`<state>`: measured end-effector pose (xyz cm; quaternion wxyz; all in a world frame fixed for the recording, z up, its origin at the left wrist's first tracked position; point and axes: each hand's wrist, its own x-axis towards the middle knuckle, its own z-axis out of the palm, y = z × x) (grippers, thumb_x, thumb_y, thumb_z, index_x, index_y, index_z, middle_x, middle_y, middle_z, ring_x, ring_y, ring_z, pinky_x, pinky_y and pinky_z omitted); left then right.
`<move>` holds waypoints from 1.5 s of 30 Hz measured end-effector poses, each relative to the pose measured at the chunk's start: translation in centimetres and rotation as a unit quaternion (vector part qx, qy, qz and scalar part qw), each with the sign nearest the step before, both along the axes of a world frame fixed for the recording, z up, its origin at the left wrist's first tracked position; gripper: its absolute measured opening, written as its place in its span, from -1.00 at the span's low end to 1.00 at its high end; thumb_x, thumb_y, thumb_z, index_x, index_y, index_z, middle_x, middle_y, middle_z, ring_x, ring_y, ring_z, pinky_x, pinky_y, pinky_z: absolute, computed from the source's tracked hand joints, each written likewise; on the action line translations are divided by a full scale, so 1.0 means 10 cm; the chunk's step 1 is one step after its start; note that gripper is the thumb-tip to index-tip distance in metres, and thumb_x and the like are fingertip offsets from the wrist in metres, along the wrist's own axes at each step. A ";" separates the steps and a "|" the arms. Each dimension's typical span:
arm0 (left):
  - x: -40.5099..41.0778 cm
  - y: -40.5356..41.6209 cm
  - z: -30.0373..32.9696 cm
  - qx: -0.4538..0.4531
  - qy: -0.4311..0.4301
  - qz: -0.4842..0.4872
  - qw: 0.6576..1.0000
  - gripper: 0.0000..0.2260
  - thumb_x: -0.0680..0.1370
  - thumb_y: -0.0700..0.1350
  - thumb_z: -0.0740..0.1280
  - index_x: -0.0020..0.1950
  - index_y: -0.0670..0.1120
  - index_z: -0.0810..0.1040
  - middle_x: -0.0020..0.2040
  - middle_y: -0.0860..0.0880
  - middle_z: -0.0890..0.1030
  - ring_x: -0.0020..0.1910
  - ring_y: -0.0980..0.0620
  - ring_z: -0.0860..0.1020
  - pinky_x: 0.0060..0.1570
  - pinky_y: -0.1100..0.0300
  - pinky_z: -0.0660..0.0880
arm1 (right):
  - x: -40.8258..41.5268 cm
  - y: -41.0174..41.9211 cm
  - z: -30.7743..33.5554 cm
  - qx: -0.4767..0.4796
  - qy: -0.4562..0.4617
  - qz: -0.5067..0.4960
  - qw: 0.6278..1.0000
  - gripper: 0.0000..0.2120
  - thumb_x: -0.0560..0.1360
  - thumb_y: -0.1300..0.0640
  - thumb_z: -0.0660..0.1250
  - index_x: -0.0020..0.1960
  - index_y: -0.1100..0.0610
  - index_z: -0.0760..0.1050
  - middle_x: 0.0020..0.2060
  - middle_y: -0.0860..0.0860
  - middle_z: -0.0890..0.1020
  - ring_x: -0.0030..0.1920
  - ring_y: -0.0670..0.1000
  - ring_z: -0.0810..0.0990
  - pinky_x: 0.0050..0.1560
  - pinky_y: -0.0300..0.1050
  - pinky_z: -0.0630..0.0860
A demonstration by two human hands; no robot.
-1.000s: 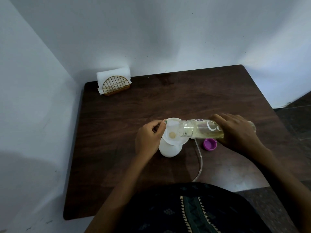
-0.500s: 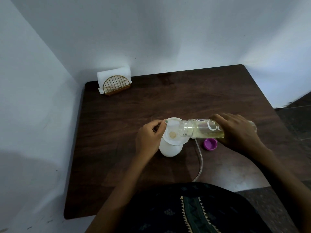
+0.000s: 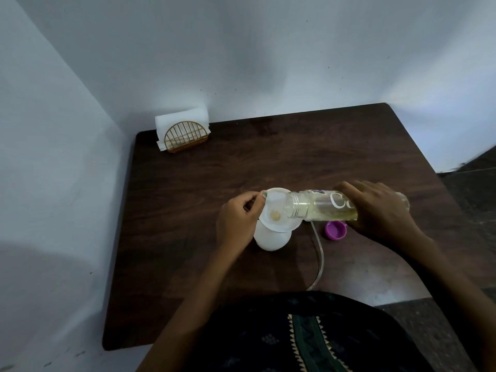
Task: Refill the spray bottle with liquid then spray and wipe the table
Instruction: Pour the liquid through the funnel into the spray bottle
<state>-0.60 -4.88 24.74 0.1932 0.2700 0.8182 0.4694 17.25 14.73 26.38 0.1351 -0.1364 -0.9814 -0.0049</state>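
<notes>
Dark wood table (image 3: pixel 188 183) carries a white spray bottle (image 3: pixel 271 238) topped by a white funnel (image 3: pixel 279 210), whose rim the left hand (image 3: pixel 237 224) pinches. Wrapped around a clear refill bottle (image 3: pixel 322 205) of yellowish liquid, the right hand (image 3: pixel 381 210) holds it nearly level, long axis left-right, open mouth over the funnel; only the white letters "Co" read. A purple cap (image 3: pixel 335 230) lies just beneath.

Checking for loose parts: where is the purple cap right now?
In the head view, the purple cap lies on the table, right of the white bottle, just below the tilted refill bottle.
</notes>
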 end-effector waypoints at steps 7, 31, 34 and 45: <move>0.00 0.01 -0.01 0.000 -0.002 0.003 1.000 -0.81 0.57 0.06 0.27 -0.07 0.04 0.65 -0.30 0.01 0.64 -0.30 0.06 0.57 -0.32 0.06 0.46 | 0.00 -0.01 0.01 0.000 -0.003 -0.004 1.000 -0.48 0.12 0.12 0.64 0.01 0.15 0.51 -0.24 0.07 0.63 -0.30 0.14 0.59 -0.28 -0.14 0.36; -0.01 0.00 -0.04 0.005 0.003 -0.005 1.000 -0.80 0.57 0.05 0.27 -0.05 0.03 0.66 -0.33 0.02 0.62 -0.36 0.11 0.53 -0.37 0.18 0.38 | -0.01 0.02 -0.01 0.001 -0.004 0.008 1.000 -0.43 0.12 0.11 0.64 0.05 0.13 0.48 -0.21 0.07 0.63 -0.26 0.14 0.60 -0.26 -0.11 0.40; -0.01 0.00 -0.02 0.006 0.001 -0.001 1.000 -0.80 0.57 0.05 0.27 -0.07 0.02 0.67 -0.31 -0.01 0.63 -0.33 0.05 0.55 -0.36 0.14 0.40 | -0.01 0.03 -0.01 0.000 -0.004 0.007 1.000 -0.43 0.13 0.12 0.63 0.05 0.11 0.47 -0.21 0.06 0.62 -0.26 0.15 0.60 -0.27 -0.08 0.43; -0.01 0.00 -0.01 0.003 0.002 -0.001 1.000 -0.79 0.57 0.07 0.27 -0.04 0.03 0.66 -0.29 0.03 0.64 -0.31 0.10 0.57 -0.34 0.13 0.44 | 0.00 0.03 -0.01 0.000 -0.007 0.003 1.000 -0.44 0.13 0.12 0.63 0.06 0.12 0.49 -0.20 0.07 0.63 -0.25 0.14 0.60 -0.26 -0.09 0.41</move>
